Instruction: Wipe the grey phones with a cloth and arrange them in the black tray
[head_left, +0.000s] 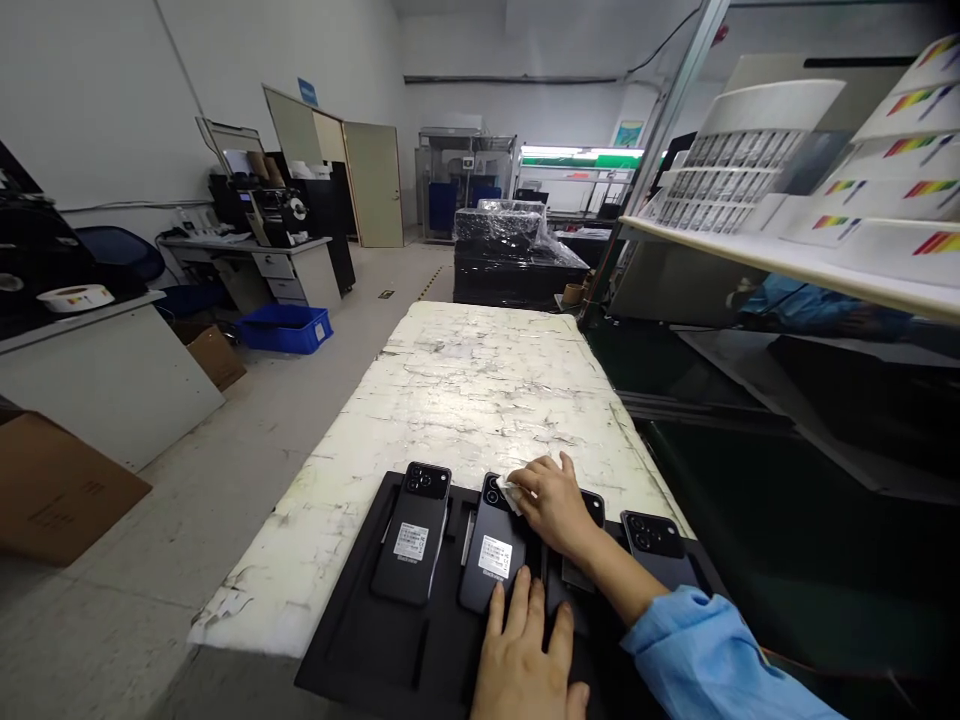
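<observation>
Several dark smartphones lie back-up in a black foam tray (360, 640). My right hand (553, 508), in a light blue sleeve, pinches a small white wipe (510, 494) against the camera end of the second phone from the left (484, 560). That phone has a white printed label on its back. Resting flat with fingers apart, my left hand (525, 655) touches the phone's lower end. To its left lies another labelled phone (411, 535). On the right are a phone partly hidden behind my right hand and a further phone (654, 545), its lower part covered by my forearm.
The tray is on a table with a worn, cracked cream top (465, 390). At right, a shelf (787, 255) carries rolls of labels (735, 170) above a dark green surface (750, 520). A blue bin (285, 328) and cardboard boxes (67, 490) stand on the floor at left.
</observation>
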